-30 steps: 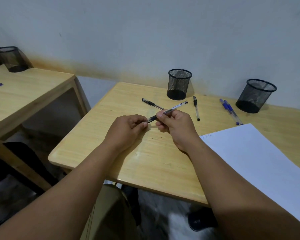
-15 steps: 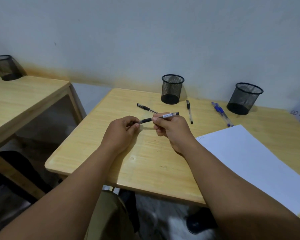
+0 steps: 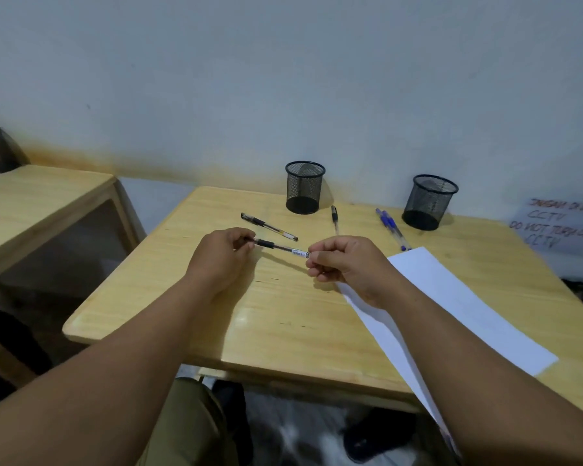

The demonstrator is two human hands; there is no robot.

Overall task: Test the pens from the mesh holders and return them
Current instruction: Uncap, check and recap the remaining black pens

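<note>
Pen point(image 3: 280, 247) spans both grips — left hand point(image 3: 219, 257) pinches tip, right hand point(image 3: 344, 264) pinches tail.

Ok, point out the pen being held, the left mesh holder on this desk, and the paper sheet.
held pen point(image 3: 280, 247), head view, mid barrel.
left mesh holder point(image 3: 304, 188), head view, front mesh wall.
paper sheet point(image 3: 465, 307), head view, bare middle.

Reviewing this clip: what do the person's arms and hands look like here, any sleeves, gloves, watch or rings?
Both forearms are bare from the frame's lower edge up to the wrists; no sleeve shows. The left hand and right hand are ungloved. No watch, bracelet or wristband appears on either wrist, and no ring is visible on the fingers that show, though some are curled out of sight. Olive-coloured clothing shows below, between the arms.
</note>
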